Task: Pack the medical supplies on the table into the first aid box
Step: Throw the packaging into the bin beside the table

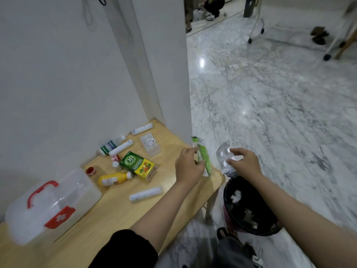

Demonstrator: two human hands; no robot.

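A clear plastic first aid box (63, 198) with a red handle and red latch sits shut at the table's left. My left hand (188, 165) grips a green sachet (204, 155) over the table's right edge. Past that edge, above a bin, my right hand (244, 163) pinches a crumpled clear plastic wrapper (225, 157). On the table lie a green and yellow OB herbal carton (138, 164), a yellow bottle (114, 178), three white rolls (145, 193) (123, 147) (142, 129), a green-labelled white bottle (109, 147), a clear case (150, 144) and a small red pot (90, 170).
The wooden table (108, 215) stands against a white wall (58, 84). A black waste bin (249, 207) with crumpled paper stands on the marble floor right of the table. Wheeled furniture legs (257, 28) and a crouching person (213, 6) are far behind.
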